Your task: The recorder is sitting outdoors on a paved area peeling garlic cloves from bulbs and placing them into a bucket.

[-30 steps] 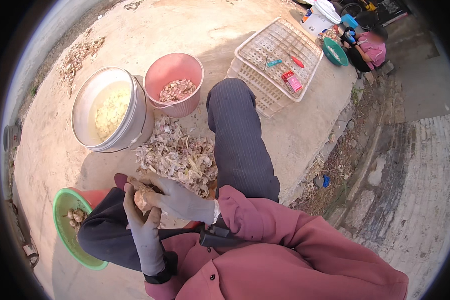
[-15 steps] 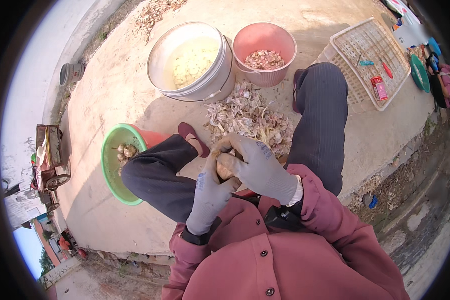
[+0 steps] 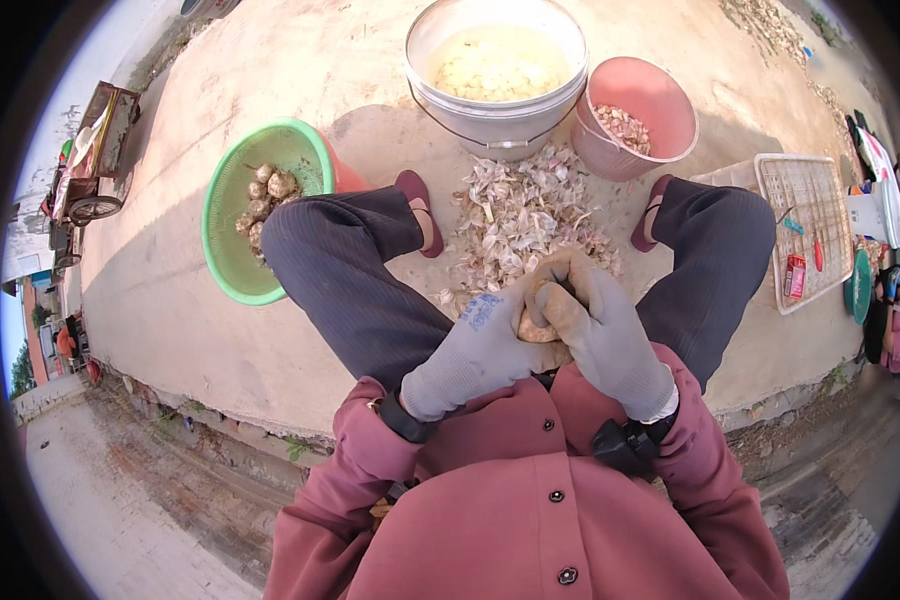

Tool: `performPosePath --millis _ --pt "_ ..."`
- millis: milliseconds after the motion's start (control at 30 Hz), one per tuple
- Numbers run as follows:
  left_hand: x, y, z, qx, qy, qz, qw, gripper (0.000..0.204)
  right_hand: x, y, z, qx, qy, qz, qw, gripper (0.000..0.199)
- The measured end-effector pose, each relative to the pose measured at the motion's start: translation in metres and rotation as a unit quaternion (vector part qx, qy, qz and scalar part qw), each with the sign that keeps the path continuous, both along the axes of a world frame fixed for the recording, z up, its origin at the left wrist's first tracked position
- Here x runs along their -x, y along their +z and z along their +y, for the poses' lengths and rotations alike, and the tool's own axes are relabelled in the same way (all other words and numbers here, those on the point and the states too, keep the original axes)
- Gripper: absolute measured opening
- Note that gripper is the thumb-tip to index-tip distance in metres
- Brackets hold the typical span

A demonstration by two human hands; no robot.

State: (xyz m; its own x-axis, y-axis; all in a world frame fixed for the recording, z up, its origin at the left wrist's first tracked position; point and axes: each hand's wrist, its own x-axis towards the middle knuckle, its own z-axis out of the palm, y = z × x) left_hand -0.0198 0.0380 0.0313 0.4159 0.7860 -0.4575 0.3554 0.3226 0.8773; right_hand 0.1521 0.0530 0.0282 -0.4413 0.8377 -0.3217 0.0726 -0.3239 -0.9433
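Observation:
Both my hands wear grey gloves and meet in front of my lap. My left hand point(image 3: 477, 348) cradles a brownish garlic bulb point(image 3: 536, 329) from its left side. My right hand point(image 3: 605, 335) closes over the bulb from the right, fingers bent around its top. Most of the bulb is hidden by the gloves. Just beyond them a pile of dry garlic skins point(image 3: 525, 205) spreads on the ground between my feet. At the left, a green basket point(image 3: 232, 225) holds several whole garlic bulbs point(image 3: 261, 203).
A white bucket point(image 3: 505, 125) with pale cloves in liquid stands ahead, beside a pink bucket point(image 3: 660, 100) part-filled with unpeeled cloves. At the right, an upturned plastic crate point(image 3: 805, 200) carries a small red box point(image 3: 794, 277) and tools. A cart point(image 3: 100, 170) stands far left.
The view has swung, so the buckets, basket and crate sit elsewhere in the picture. My hands keep hold of the garlic bulb, their grip slightly shifted.

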Motion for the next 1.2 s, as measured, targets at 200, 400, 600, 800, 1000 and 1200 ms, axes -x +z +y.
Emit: performPosePath --millis 200,400,600,800,1000,1200 --pt "0.002 -0.008 -0.010 -0.054 0.087 -0.096 0.990 0.062 0.014 0.021 0.000 -0.009 -0.046 0.028 0.999 0.020" --pt "0.005 0.002 -0.008 -0.065 0.190 -0.247 0.948 0.055 0.023 0.040 0.002 -0.057 -0.211 0.051 0.975 0.021" --pt "-0.003 0.001 -0.001 -0.100 0.228 -0.200 0.948 0.065 0.024 0.034 0.020 -0.059 -0.220 0.193 0.954 0.040" --pt "0.003 0.011 0.009 -0.047 0.291 -0.186 0.937 0.074 0.008 0.004 0.014 0.064 -0.190 0.140 0.970 0.034" --pt "0.004 -0.009 0.005 -0.095 0.225 -0.136 0.960 0.067 -0.018 -0.016 0.008 0.088 -0.174 0.152 0.969 0.027" --pt "0.004 0.002 0.011 -0.152 0.126 -0.066 0.978 0.072 -0.028 0.008 0.019 -0.069 -0.164 -0.067 0.982 0.017"
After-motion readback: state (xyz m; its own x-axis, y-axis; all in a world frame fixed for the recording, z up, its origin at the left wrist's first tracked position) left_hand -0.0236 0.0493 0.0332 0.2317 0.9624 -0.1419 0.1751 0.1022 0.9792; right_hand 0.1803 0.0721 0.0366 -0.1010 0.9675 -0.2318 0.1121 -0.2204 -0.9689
